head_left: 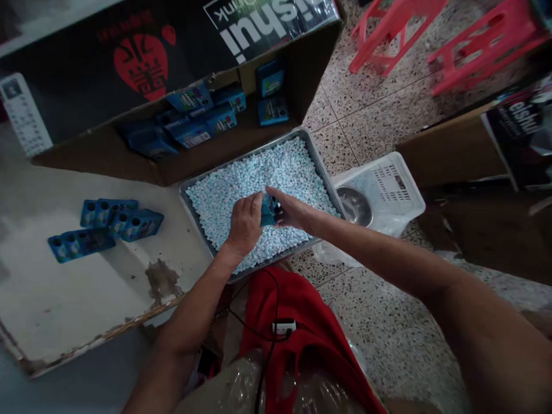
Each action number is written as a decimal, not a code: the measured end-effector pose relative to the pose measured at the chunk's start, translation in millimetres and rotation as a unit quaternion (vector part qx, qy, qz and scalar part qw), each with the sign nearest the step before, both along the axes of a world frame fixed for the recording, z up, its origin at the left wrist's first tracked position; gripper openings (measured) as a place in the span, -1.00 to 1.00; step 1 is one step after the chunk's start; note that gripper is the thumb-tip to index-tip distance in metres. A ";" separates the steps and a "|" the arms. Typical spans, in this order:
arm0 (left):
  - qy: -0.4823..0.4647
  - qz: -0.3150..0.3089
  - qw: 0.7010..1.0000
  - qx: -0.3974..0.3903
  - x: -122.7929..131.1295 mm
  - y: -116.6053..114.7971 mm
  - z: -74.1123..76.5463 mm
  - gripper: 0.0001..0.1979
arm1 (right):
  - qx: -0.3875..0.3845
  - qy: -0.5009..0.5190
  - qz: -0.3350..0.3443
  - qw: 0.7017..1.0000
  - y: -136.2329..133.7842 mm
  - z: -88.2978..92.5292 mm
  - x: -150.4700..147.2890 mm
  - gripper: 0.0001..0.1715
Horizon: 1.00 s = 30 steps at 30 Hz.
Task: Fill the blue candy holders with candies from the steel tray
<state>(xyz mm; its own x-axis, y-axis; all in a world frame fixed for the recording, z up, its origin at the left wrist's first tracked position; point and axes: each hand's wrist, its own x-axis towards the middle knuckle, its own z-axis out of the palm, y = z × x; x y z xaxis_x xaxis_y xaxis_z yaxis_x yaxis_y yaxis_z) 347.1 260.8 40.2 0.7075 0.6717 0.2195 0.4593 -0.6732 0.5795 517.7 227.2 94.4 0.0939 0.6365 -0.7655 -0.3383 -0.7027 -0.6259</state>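
Over the middle of a grey tray (321, 167) full of small pale blue and white pellets (259, 167), both of my hands meet on a small blue box (267, 214). My left hand (245, 221) grips its left side, fingers curled over the top. On the other side, my right hand (293, 211) has its thumb and fingers closed round the same box. Much of the box is hidden by my fingers, so its printing cannot be read. To the left on the table, several similar blue packs (140, 223) lie in short rows, dark round spots on their ends.
Behind the tray, a large black-printed carton (86, 75) lies open-sided with several blue packs (190, 129) inside. At right stand a white plastic basket (407, 184), a metal bowl (356, 206) and another carton (448, 144). Red stools (483, 43) are on the speckled floor.
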 end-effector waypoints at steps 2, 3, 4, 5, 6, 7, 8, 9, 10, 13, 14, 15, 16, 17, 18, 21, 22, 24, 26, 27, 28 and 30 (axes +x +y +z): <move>-0.044 0.044 0.998 -0.027 -6.3 4.9 -11.2 -0.38 | -0.016 0.059 -0.026 0.998 -7.2 11.9 -2.9 -0.42; -0.065 0.070 0.994 -0.045 -9.7 5.9 -14.2 -0.34 | -0.003 0.072 -0.042 0.997 -11.1 17.5 -4.4 -0.47; -0.083 0.097 0.990 -0.065 -12.7 5.7 -15.6 -0.30 | 0.019 0.078 -0.055 0.995 -15.3 22.1 -6.4 -0.53; -0.098 0.119 0.984 -0.084 -15.0 4.4 -15.8 -0.26 | 0.041 0.076 -0.065 0.994 -19.9 25.6 -9.1 -0.56; -0.111 0.131 0.980 -0.101 -16.3 2.3 -15.4 -0.23 | 0.060 0.068 -0.071 0.993 -24.6 27.7 -12.7 -0.53; -0.122 0.136 0.976 -0.115 -16.7 -0.6 -14.7 -0.21 | 0.078 0.054 -0.074 0.993 -29.5 28.2 -16.8 -0.46; -0.133 0.136 0.973 -0.128 -16.4 -3.9 -13.9 -0.20 | 0.094 0.036 -0.076 0.992 -34.2 27.4 -21.3 -0.37; -0.142 0.136 0.971 -0.139 -15.5 -7.4 -13.3 -0.19 | 0.105 0.018 -0.079 0.991 -38.6 25.4 -25.7 -0.31; -0.150 0.140 0.967 -0.150 -14.6 -11.1 -13.0 -0.18 | 0.113 0.002 -0.082 0.990 -42.7 22.4 -29.5 -0.28; -0.166 0.173 0.952 -0.190 -17.0 -21.3 -12.9 -0.20 | 0.122 -0.016 -0.063 0.990 -53.2 11.2 -32.5 -0.29; -0.171 0.185 0.945 -0.206 -21.2 -23.8 -12.7 -0.22 | 0.126 -0.022 -0.032 0.991 -56.0 7.4 -30.0 -0.30; -0.176 0.197 0.938 -0.225 -27.7 -25.5 -12.3 -0.23 | 0.134 -0.041 0.008 0.990 -58.2 3.8 -25.8 -0.34; -0.181 0.212 0.929 -0.244 -36.6 -26.4 -11.5 -0.23 | 0.146 -0.079 0.048 0.985 -59.0 0.1 -20.2 -0.38; -0.187 0.230 0.918 -0.265 -47.5 -26.4 -10.4 -0.22 | 0.165 -0.137 0.082 0.973 -58.0 -3.9 -13.8 -0.42; -0.194 0.250 0.904 -0.289 -60.2 -25.6 -9.0 -0.21 | 0.191 -0.209 0.109 0.953 -54.2 -8.4 -7.2 -0.45; -0.218 0.302 0.844 -0.386 -102.6 -20.2 -4.8 -0.11 | 0.304 -0.402 0.176 0.846 -22.0 -27.5 8.0 -0.41; -0.227 0.313 0.821 -0.420 -116.2 -18.5 -4.2 -0.09 | 0.347 -0.433 0.210 0.805 -4.4 -36.0 10.0 -0.38; -0.241 0.328 0.782 -0.472 -139.5 -17.2 -5.3 -0.05 | 0.418 -0.458 0.292 0.728 36.7 -55.3 8.2 -0.34; -0.249 0.337 0.752 -0.509 -156.2 -20.4 -10.2 -0.04 | 0.439 -0.470 0.373 0.669 76.7 -75.5 -0.2 -0.33; -0.254 0.338 0.739 -0.524 -161.7 -24.0 -13.8 -0.06 | 0.431 -0.476 0.414 0.645 92.7 -84.7 -6.3 -0.33; -0.259 0.339 0.728 -0.537 -165.4 -28.7 -17.8 -0.10 | 0.417 -0.483 0.453 0.622 104.5 -92.5 -13.2 -0.34; -0.270 0.342 0.706 -0.559 -167.4 -40.2 -26.0 -0.14 | 0.391 -0.499 0.512 0.580 113.7 -102.8 -27.9 -0.38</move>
<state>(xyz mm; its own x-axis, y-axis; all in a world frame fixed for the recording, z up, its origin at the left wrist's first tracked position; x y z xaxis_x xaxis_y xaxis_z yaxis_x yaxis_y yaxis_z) 179.6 220.6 14.2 0.1501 0.7831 -0.6035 -0.0359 0.6143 0.7882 489.8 340.9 -8.5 -0.4926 0.8650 -0.0955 0.8100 0.4156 -0.4138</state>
